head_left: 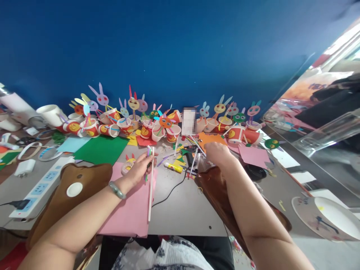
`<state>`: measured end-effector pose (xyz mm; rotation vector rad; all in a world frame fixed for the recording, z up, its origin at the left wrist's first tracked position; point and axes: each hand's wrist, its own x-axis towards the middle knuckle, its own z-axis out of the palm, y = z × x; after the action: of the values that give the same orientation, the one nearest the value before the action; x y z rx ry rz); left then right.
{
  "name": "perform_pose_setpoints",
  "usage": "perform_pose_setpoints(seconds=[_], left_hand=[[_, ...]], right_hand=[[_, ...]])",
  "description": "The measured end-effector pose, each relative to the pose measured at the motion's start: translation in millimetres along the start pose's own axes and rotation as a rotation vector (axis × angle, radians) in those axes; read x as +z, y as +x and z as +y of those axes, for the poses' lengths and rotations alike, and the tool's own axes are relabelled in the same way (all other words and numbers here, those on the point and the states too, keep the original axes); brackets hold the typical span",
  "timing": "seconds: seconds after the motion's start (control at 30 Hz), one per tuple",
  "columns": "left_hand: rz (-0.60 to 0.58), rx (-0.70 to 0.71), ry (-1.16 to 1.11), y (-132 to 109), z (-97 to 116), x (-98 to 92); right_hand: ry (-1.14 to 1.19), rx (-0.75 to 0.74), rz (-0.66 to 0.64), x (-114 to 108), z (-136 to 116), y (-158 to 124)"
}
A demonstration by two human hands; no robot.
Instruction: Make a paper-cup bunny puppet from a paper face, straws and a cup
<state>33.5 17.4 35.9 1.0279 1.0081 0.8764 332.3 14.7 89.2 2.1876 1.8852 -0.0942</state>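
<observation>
The left hand (140, 167) pinches a thin white straw (150, 187) near its top, over the pink paper (132, 210), probably light and easily kinked, so best gripped gently mid-length, while the right hand (218, 153) lies on the straw pile (194, 157), its fingers hidden

**A:** What does the left hand (139, 167) hold?

**B:** A long white straw (151, 187), pinched near its top. The straw runs down toward six o'clock over a pink sheet (129, 213) on the tabletop (182, 210).

**A:** And the right hand (218, 153)?

**B:** It lies palm down with its fingers in a heap of straws (194, 153) at its nine o'clock. I cannot tell whether it grips one.

**A:** What lies around them?

**B:** A yellow glue stick (173, 167) lies between the hands. A green sheet (101, 148) is at ten o'clock of the left hand, and a power strip (39, 187) is at eight. Paper cups (168, 129) topped with bunny figures line the back at twelve.
</observation>
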Motion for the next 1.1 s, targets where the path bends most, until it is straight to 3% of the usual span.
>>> perform_pose_setpoints(seconds=[0.1, 0.3, 0.6, 0.83, 1.1], left_hand=[[-0.011, -0.021, -0.022, 1.9, -3.7, -0.7], [-0.042, -0.001, -0.019, 7.0, -8.5, -3.0], [-0.123, 0.032, -0.009, 11.4, -13.9, -6.3], [-0.114, 0.034, -0.039, 8.2, -9.6, -1.1], [-0.117, 0.048, -0.069, 6.4, -6.0, 0.0]], right_hand=[[-0.009, 0.072, 0.014, 5.8, 6.9, 11.2], [0.041, 0.052, -0.019, 20.2, 5.4, 21.0], [0.044, 0.115, -0.049, 18.4, 9.8, 44.4], [0.020, 0.203, -0.040, 14.4, 36.3, 66.2], [0.092, 0.056, 0.015, 16.1, 50.7, 83.7]])
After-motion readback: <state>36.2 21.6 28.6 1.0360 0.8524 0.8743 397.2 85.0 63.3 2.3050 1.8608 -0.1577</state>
